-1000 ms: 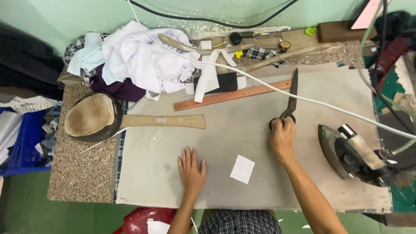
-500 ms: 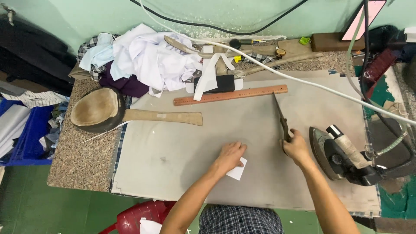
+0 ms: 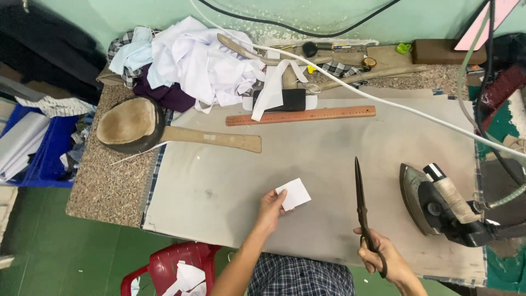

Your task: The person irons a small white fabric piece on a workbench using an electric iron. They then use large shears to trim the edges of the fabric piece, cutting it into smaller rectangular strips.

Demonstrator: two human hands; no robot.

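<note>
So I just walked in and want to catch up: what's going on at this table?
A person at a padded work table holds a small white square of fabric or paper in the left hand, lifted just off the surface. The right hand grips large dark scissors, blades closed and pointing away. A heavy iron rests at the right; a wooden ruler, a paddle-shaped pressing board and piled cloth lie farther back.
</note>
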